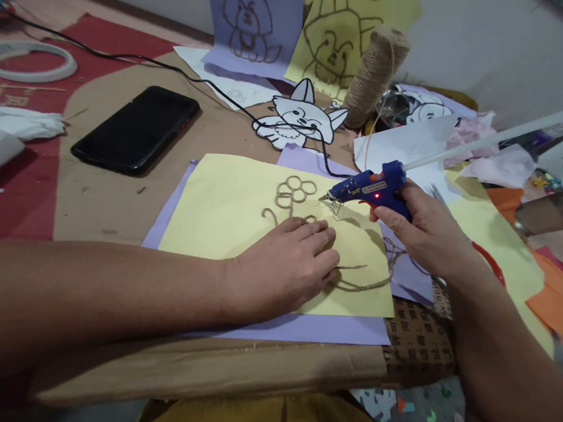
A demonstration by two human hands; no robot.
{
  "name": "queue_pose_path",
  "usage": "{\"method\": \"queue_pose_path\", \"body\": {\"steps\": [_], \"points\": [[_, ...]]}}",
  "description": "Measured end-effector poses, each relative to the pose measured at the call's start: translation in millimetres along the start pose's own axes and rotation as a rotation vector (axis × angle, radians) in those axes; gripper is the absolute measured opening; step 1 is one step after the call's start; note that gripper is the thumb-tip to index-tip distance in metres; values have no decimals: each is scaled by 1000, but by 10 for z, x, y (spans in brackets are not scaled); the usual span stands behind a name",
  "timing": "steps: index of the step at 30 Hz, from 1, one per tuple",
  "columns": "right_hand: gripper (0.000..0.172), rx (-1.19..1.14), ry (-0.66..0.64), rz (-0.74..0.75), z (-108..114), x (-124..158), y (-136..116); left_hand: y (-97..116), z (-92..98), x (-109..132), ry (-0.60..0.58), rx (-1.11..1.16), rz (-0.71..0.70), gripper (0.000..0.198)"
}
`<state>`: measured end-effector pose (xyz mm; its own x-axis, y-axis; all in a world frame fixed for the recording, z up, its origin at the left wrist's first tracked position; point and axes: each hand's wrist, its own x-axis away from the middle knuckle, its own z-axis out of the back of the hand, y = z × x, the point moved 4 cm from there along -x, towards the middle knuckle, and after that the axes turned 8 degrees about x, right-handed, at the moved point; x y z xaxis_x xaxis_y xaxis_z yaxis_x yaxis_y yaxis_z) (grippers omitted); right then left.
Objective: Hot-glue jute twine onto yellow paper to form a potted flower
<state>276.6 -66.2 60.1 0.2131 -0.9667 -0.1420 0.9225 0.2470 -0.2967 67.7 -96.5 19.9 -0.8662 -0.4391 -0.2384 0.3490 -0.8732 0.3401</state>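
My right hand [426, 228] is wrapped around a blue glue gun [376, 187], with a red light lit and a long white glue stick [487, 139] running out of its back. The gun's nozzle points left, near a flower shape made of brown twine [305, 187] on a yellow sheet of paper [221, 212]. Below the flower, my left hand [291, 265] presses on the sheet with bent fingers closed over the twine. Loose twine [364, 286] comes out from under that hand and runs right. Its fingertips are partly hidden.
A purple sheet [300, 325] lies underneath. Left are a black phone [137, 129] and a tape roll [27, 60]. A black cord [176, 68] crosses a fox cutout [303, 117]. Behind stands a twine spool [377, 74]. Paper scraps and red-handled scissors [490, 261] lie right.
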Motion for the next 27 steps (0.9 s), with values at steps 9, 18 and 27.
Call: {"method": "queue_pose_path", "body": {"steps": [9, 18, 27], "points": [[26, 34, 24, 5, -10, 1, -19, -2, -2, 2, 15, -5, -7, 30], [29, 99, 65, 20, -36, -6, -21, -8, -9, 2, 11, -23, -1, 31], [27, 77, 73, 13, -65, -29, -43, -5, -14, 10, 12, -27, -7, 29]]}}
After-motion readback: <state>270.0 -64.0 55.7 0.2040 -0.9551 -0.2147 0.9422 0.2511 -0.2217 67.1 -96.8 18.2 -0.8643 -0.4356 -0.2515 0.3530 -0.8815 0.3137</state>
